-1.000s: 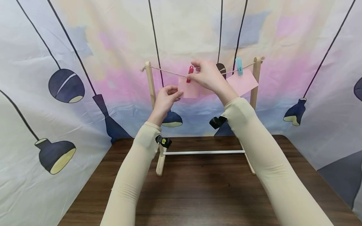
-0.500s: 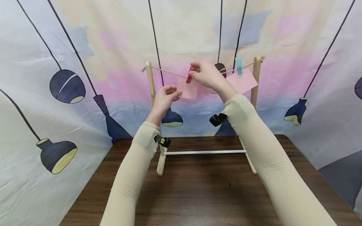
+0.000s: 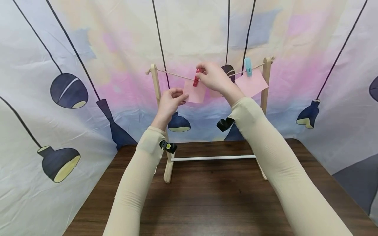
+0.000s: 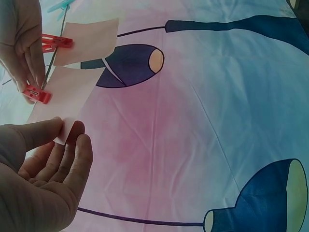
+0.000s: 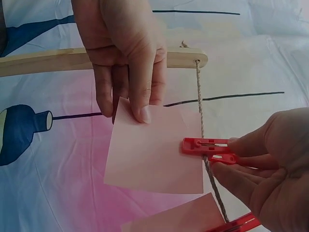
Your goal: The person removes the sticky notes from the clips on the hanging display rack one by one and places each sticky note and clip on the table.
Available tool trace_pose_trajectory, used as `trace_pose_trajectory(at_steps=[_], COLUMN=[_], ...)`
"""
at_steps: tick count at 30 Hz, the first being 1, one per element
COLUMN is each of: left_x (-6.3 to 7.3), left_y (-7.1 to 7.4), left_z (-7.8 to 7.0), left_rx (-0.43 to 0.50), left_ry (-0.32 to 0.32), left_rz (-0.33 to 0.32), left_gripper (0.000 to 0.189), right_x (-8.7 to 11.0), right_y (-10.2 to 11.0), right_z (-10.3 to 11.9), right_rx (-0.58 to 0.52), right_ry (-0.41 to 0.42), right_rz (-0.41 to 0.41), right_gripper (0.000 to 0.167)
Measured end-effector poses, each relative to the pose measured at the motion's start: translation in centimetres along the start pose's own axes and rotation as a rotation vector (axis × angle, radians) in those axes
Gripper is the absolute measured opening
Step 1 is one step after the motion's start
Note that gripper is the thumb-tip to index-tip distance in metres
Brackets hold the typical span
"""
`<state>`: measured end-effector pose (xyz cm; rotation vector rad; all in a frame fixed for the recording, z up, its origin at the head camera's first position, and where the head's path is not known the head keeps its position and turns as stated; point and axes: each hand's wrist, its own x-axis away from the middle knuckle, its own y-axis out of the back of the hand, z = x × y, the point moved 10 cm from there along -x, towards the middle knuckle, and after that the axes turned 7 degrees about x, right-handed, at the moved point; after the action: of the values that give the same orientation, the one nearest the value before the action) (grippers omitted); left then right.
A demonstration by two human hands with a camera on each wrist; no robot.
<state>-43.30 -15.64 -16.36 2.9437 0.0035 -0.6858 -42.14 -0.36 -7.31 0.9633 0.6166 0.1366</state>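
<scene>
My left hand (image 3: 169, 103) pinches the pink paper square (image 5: 154, 152) by a lower corner; my right hand (image 3: 215, 78) pinches the red clothespin (image 5: 192, 146) by its handles, nose over the paper's top edge at the twine (image 5: 199, 92). Such thin paper should crease easily, so a light corner hold suits.

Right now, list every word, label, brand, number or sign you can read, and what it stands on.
No text can be read.
Black device at the left wrist: a yellow mark, too small to make out.
Pink paper in the left hand: no visible writing.
Red clothespin in the right hand: no readable lettering.
Backdrop: no visible lettering.
</scene>
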Motion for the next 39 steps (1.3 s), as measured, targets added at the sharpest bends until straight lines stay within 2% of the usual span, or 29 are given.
trace_pose_trajectory(at_steps=[6,14,19,30,39], left_x=[0.1,0.3,0.3,-0.1,0.1], left_y=[0.3,0.5,0.6,1.0,1.4], left_z=[-0.1,-0.1,-0.1,0.2,0.3], left_rx=[-0.012,-0.015,-0.016,0.01,0.027], left_ry=[-0.004,0.004,-0.002,-0.008,-0.014], left_rz=[-0.002,-0.005,-0.004,-0.005,-0.015], left_gripper=[0.034,0.033,0.034,0.031,0.03], right_x=[0.1,0.3,0.3,0.5,0.9], right_y=[0.1,0.2,0.4,1.5,2.5], right_z=[0.0,0.2,0.3,0.6,0.6], right_rx=[-0.005,-0.095,-0.124,-0.162,-0.142], right_ry=[-0.026,-0.011,-0.015,-0.007,0.013], right_rz=[-0.03,-0.101,-0.116,-0.179,-0.229], right_gripper=[0.038,0.032,0.031,0.03,0.029])
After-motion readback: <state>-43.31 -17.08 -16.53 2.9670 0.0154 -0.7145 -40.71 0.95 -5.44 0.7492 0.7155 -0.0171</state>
